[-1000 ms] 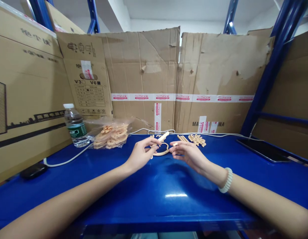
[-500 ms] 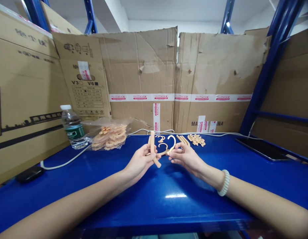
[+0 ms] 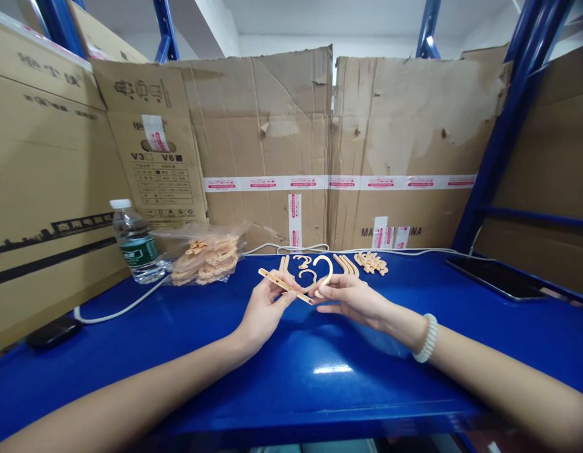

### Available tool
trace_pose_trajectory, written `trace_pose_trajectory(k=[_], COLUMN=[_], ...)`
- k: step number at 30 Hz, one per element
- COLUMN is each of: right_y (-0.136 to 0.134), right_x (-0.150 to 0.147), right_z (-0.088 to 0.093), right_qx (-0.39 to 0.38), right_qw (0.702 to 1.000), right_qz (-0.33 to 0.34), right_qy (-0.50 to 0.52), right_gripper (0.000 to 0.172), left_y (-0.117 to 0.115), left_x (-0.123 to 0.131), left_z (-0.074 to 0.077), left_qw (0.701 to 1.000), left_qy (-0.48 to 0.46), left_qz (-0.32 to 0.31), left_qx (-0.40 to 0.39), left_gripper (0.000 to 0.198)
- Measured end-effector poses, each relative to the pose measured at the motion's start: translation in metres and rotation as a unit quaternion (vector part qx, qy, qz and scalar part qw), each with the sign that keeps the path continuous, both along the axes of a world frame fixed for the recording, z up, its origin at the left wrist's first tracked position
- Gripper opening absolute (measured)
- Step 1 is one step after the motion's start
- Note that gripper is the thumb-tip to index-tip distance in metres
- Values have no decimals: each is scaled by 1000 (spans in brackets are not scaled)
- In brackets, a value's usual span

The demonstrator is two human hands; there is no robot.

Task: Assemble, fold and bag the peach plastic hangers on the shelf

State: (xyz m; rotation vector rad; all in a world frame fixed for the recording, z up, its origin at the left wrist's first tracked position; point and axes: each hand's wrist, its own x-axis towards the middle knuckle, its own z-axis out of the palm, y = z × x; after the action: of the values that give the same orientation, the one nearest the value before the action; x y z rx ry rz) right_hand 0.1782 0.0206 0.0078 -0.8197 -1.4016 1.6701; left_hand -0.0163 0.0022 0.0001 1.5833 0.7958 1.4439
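Observation:
My left hand [image 3: 268, 309] is closed on a tan strip [image 3: 278, 280] with small holes along it, tilted down to the right. Its lower end reaches the fingertips of my right hand [image 3: 350, 297], which pinches a tan hook [image 3: 325, 265] with its curve upward. Where strip and hook come together, fingers hide whether they touch. Behind the hands on the blue table [image 3: 319, 390] lie more hooks [image 3: 308, 278], curved sticks [image 3: 346, 265] and a pile of small tan pieces [image 3: 370, 263].
A clear bag of tan pieces [image 3: 210, 258] and a water bottle [image 3: 135, 242] stand at the left. A black object [image 3: 54, 332] with a white cable lies nearer. At the right is a dark tablet [image 3: 495, 279]. Cardboard sheets [image 3: 267, 145] close off the back.
The strip in my left hand has turned from upright to slanting, and its holes now show. My right hand has moved slightly left with the hook, closer to my left hand.

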Motion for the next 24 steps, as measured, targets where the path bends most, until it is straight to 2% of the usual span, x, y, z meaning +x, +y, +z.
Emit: trace_pose_trajectory(k=[5, 13, 24], right_y=[0, -3, -9], right_x=[-2, -3, -9], right_z=[-1, 3, 5], right_qx=[-20, -14, 53], right_qw=[999, 999, 995], right_qz=[25, -20, -64], right_qy=[-4, -26, -63], right_gripper=[24, 14, 22], left_y=[0, -4, -7], left_x=[0, 2, 3], left_z=[-1, 0, 0], left_qw=[1000, 1000, 1000], left_qy=[-1, 5, 0], left_qz=[-3, -3, 10], left_qx=[11, 27, -13], left_gripper=[16, 16, 22])
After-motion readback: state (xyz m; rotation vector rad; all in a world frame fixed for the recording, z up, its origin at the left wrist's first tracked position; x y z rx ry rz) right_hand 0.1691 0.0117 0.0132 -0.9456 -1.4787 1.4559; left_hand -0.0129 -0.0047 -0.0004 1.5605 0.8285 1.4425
